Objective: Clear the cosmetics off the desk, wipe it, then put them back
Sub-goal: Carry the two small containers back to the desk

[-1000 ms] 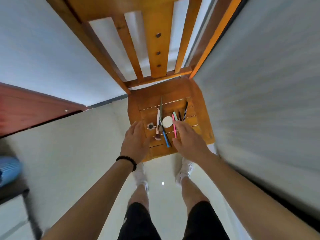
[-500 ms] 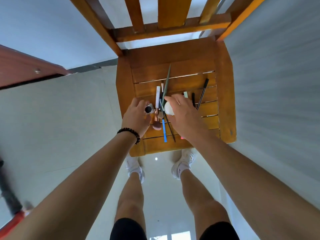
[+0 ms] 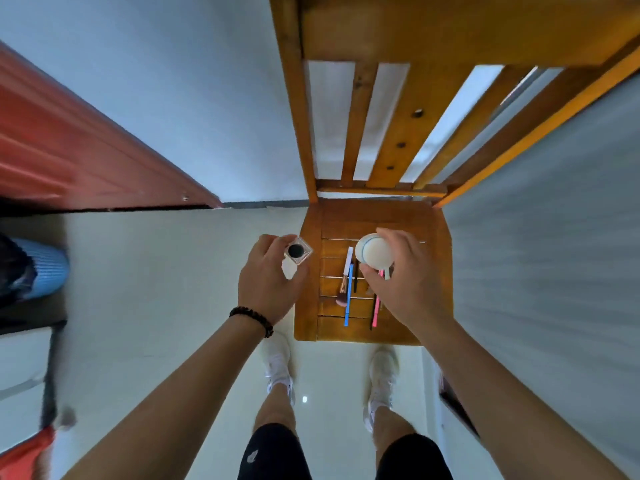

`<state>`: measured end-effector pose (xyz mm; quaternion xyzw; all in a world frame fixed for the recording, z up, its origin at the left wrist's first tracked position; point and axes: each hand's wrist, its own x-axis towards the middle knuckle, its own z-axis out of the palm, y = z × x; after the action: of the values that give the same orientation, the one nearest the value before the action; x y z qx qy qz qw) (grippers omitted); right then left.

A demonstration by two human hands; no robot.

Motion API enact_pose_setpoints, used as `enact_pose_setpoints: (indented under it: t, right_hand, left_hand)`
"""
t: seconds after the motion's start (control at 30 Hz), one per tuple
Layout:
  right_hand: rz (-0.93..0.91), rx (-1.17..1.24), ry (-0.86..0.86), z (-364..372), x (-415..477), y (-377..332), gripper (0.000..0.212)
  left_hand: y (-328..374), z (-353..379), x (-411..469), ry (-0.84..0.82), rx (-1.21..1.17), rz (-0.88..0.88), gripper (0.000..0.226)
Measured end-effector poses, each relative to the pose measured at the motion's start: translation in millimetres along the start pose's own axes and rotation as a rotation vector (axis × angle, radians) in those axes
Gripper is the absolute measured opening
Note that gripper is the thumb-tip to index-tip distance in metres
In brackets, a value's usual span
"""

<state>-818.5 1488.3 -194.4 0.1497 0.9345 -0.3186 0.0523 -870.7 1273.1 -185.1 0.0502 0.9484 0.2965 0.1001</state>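
Setting: pale tiled floor [image 3: 156,289], white wall, red panel [image 3: 69,150] at left. A slatted wooden chair [image 3: 433,271] stands before the person's white shoes [image 3: 277,362]. No bench is in view, and no cloth.

Items in hand:
- Left hand [image 3: 266,289], beaded bracelet [image 3: 252,315] at the wrist. Its fingers are curled round a small square glass bottle [image 3: 296,252] with a black cap, held over the floor just beside the chair's left edge.
- Right hand [image 3: 401,285]. Thumb and fingers grip a round white compact [image 3: 374,254] with a blue ring, held above the middle of the seat.

Items lying on the seat slats, close together:
- makeup brush [image 3: 343,292], bristles toward the person;
- blue pencil [image 3: 349,296], just right of the brush;
- white stick [image 3: 348,259], above the brush;
- thin black pencil [image 3: 355,278], beside the blue one;
- pink pencil [image 3: 376,306], partly under the right hand.

Progress, as judged: the cosmetics are off the bench and parked on the chair, so clearing looks done or close to it. Whether the wiping has happened cannot be told. The two held items may be arriving at the chair or leaving it for the bench; one frame does not settle which. At least five pieces remain on the seat, so returning them is largely ahead.
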Motion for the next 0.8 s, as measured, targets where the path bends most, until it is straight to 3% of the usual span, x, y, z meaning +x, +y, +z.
enact_pose_setpoints:
  t: [0.13, 0.27, 0.43, 0.6, 0.8]
  right_hand:
    - [-0.182, 0.078, 0.091, -60, -11, -65, 0.060]
    - [-0.402, 0.169, 0.057, -110, -34, -140, 0.059]
    - [-0.717, 0.186, 0.048, -141, -80, -249, 0.064]
    - [-0.935, 0.289, -0.014, -103, -163, -366, 0.062]
    - [-1.154, 0.383, -0.166, 12, -313, -505, 0.065]
  left_hand:
    - [46, -87, -37, 0.242, -0.032, 0.035, 0.043]
    - [76, -167, -104, 0.472, -0.020, 0.054, 0.040]
    - [71, -264, -196, 0.729, 0.030, 0.009, 0.035]
    - [6, -347, -309, 0.952, 0.099, -0.126, 0.033]
    - [-117, -423, -489, 1.117, 0.192, -0.378, 0.033]
